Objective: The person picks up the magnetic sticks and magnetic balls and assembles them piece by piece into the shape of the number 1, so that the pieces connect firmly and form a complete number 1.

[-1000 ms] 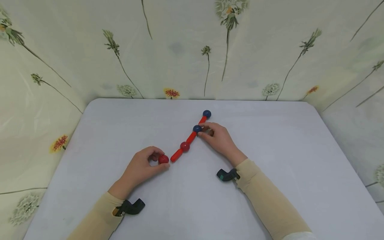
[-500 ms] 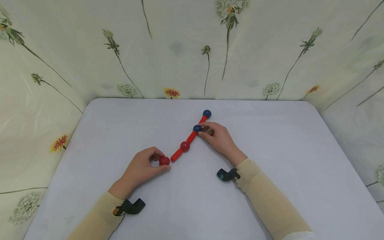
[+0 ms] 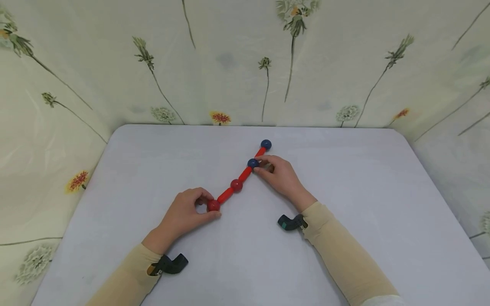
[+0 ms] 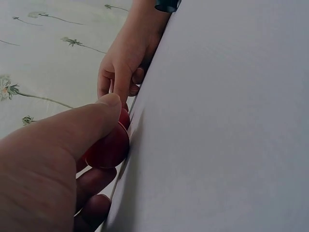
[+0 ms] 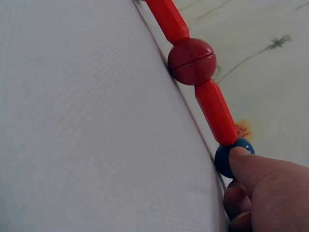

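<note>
A chain of red rods and balls runs diagonally across the white table. My left hand pinches a dark red ball at the chain's near left end, right against the tip of a red rod. Another dark red ball sits between two rods in the right wrist view. With thumb and fingers, my right hand pinches a blue ball farther up the chain. Beyond it, a further red rod leads to a second blue ball at the far end.
The white table has its back edge against a flower-printed cloth. Each sleeve carries a dark wrist camera near the cuff.
The left hand has moved its red ball rightward, closing the gap to the rod's end. The right hand keeps its pinch on the blue ball and has barely moved.
</note>
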`<action>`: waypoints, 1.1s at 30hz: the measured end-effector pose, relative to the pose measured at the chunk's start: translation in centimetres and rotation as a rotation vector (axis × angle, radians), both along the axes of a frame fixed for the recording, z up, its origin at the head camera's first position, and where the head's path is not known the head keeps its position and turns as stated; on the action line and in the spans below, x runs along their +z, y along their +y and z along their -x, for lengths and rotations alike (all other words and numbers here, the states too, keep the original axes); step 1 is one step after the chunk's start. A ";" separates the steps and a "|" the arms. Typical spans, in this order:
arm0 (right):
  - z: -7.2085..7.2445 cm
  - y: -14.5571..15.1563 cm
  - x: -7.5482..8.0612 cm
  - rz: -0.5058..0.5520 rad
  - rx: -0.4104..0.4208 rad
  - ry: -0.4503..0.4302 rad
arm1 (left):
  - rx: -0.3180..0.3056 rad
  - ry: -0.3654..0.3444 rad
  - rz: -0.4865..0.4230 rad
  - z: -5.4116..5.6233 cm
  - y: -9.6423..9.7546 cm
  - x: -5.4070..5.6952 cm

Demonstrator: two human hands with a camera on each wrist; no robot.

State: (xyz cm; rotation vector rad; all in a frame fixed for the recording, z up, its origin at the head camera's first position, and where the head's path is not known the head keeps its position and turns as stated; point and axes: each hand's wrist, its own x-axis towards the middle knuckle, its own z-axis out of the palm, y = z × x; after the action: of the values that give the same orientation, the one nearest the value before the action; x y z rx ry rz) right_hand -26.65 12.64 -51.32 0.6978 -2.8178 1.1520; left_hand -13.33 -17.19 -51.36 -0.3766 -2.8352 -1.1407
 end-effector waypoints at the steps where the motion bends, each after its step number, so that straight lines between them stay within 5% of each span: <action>1: 0.0 0.0 0.0 0.000 -0.001 -0.001 | -0.001 0.004 0.000 0.0 0.0 0.1; 15: 0.0 0.1 0.1 0.006 0.021 0.010 | -0.098 0.116 0.051 0.0 -0.3 0.0; 33: 0.1 -0.1 0.1 -0.026 0.005 0.011 | -0.105 0.116 0.039 -0.1 -0.2 -0.1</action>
State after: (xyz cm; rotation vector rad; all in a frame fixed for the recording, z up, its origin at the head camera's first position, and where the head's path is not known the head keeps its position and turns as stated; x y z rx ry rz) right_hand -26.71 12.57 -51.27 0.7112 -2.8285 1.1100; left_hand -13.24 -17.44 -51.42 -0.5814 -2.7689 -1.0446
